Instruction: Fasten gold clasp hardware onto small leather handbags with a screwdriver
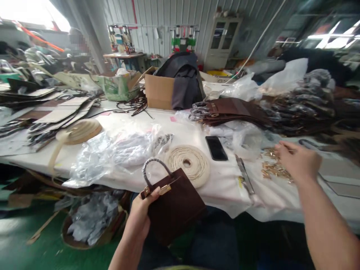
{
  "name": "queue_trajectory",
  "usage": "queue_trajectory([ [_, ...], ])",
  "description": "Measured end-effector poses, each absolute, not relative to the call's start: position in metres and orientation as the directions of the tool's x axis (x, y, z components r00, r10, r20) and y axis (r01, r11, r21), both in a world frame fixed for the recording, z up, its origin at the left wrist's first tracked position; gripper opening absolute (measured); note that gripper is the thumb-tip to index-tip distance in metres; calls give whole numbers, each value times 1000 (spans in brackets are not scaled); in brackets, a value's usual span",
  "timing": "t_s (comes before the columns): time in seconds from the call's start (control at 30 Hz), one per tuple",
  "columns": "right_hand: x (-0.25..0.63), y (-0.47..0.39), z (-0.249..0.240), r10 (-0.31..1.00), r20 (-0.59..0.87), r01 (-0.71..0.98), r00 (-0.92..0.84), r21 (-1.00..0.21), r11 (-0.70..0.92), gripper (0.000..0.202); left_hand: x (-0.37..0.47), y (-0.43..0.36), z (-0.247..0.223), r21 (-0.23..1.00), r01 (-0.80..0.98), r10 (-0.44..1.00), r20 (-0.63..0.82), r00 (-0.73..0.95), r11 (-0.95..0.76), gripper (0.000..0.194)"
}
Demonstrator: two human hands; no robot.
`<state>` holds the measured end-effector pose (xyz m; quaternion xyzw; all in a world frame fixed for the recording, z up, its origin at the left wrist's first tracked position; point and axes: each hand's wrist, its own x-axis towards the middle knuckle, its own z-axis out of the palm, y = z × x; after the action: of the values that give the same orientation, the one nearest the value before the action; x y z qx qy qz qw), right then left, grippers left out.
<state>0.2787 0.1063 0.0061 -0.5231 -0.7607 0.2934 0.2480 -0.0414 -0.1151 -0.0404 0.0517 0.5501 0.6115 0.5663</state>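
Note:
A dark brown handbag panel (177, 206) hangs tilted over the table's front edge, with my left hand (144, 210) closed on its upper left corner. Its arched handle (157, 161) looks wrapped in plastic film, and a gold metal fitting (165, 189) sits by my thumb. My right hand (299, 161) is over a pile of small gold metal fittings (271, 168), fingers pinched together; whatever is between them is too small to make out. Left of that pile lie tweezers or a similar slim metal tool (244, 174).
Near the middle lie a roll of cream tape (194, 161) and a black phone (216, 148). Clear plastic bags (118, 150) spread leftward. Stacked brown panels (233, 108) and a cardboard box (159, 92) stand behind. Below the table is a bin of plastic scraps (92, 221).

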Motion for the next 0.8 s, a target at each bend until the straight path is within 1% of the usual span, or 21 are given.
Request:
queue_trajectory([
  [0.07,264,76,14,890,116,535,-442,-762,364,38,-40,-109,-46,678,-701,718,-599,-355,220,50],
  [0.13,253,41,24,842,138,434,-522,-807,401,36,-39,-104,-48,641,-738,718,-614,-328,211,44],
  [0.27,217,-22,30,727,117,232,-677,-903,362,28,-41,-103,-39,650,-742,771,-553,-315,163,42],
  [0.37,181,-43,19,610,123,149,-783,-915,376,29,-50,-112,-26,617,-772,795,-541,-275,152,35],
  [0.43,163,-44,8,605,113,125,-788,-933,338,30,-56,-121,-19,575,-801,832,-518,-200,166,39],
  [0.5,153,-39,-3,659,56,115,-750,-970,214,31,-60,-131,-16,563,-809,877,-460,-138,168,46],
  [0.57,149,-32,-12,716,-19,100,-698,-992,71,34,-62,-142,-18,626,-767,909,-387,-154,137,51],
  [0.67,147,-25,-20,764,-93,59,-638,-996,-73,44,-57,-158,-29,762,-640,903,-342,-260,104,49],
  [0.73,146,-24,-22,767,-117,48,-630,-993,-112,45,-51,-166,-37,827,-552,870,-345,-352,105,48],
  [0.8,145,-26,-21,766,-127,62,-630,-992,-114,41,-46,-169,-42,864,-496,836,-333,-436,86,50],
])
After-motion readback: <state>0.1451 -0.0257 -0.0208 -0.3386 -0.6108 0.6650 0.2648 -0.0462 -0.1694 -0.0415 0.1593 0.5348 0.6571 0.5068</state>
